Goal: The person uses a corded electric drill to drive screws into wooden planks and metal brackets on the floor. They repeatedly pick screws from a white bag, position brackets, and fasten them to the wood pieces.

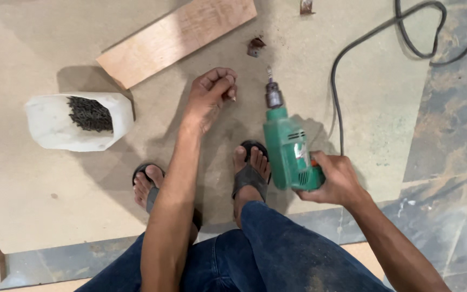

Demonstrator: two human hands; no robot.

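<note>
A board (82, 178) lies on the floor (449, 135), and the person squats at its near edge with both feet on it. The left hand (209, 97) hovers over the board's middle, with the drill (287, 146) just to its right, held by the right hand (336, 181), bit pointing far. A tub (49, 127) holding screws (89, 113) sits left. A plank (177, 38) lies far left, behind the tub. The cord (352, 54) runs far right onto the floor.

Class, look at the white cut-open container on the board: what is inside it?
Inside the white container lies a heap of dark screws, filling its right part. What lies beneath the heap is covered.
</note>
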